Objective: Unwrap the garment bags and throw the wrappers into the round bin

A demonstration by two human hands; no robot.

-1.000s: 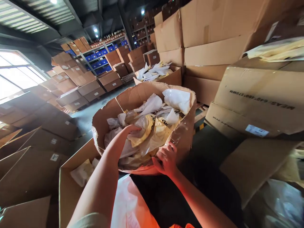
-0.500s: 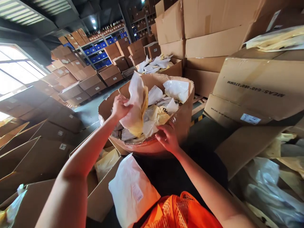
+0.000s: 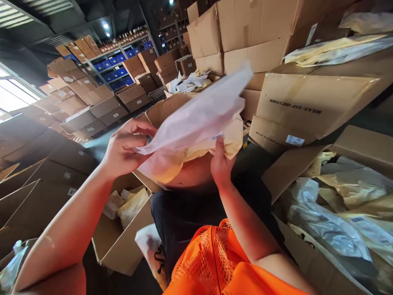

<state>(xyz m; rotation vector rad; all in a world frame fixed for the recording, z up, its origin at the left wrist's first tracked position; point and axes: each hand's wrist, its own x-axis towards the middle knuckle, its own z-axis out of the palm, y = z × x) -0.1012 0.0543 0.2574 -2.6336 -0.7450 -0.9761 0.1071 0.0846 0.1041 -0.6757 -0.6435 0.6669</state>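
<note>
Here, held packaging point(image 3: 196, 121) partly hides a carton point(image 3: 199, 173); the left box point(image 3: 125, 248) holds packages point(image 3: 134, 207).

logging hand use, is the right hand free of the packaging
No, the right hand grips the packaging, its thumb beside the barcode.

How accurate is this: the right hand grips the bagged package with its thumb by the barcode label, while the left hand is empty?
One part is wrong: the left hand is not empty. The head view shows it pinching the left end of the bagged package. The right hand does grip it, thumb by the barcode label.
</note>
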